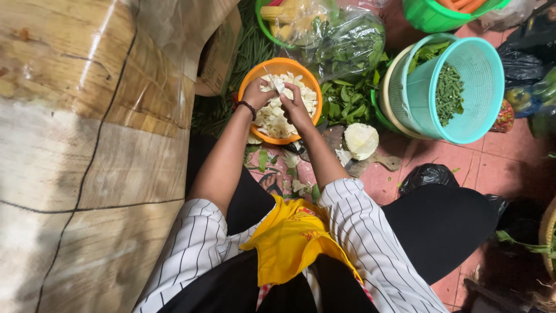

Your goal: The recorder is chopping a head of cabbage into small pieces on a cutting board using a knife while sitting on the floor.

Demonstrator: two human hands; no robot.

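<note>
Here: both hands (278,99) closed around cabbage piece (279,85) over orange bowl (250,75).

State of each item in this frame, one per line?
Orange bowl: full of cut white pieces.
Left hand: over bowl, gripping a piece.
Right hand: gripping a piece.
Cabbage: cut, on floor.
Teal basket: tilted, holding chopped green beans.

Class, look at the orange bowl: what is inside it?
The orange bowl holds pale chopped vegetable pieces. Both hands cover the middle of the pile; the bowl's bottom is hidden.
</note>
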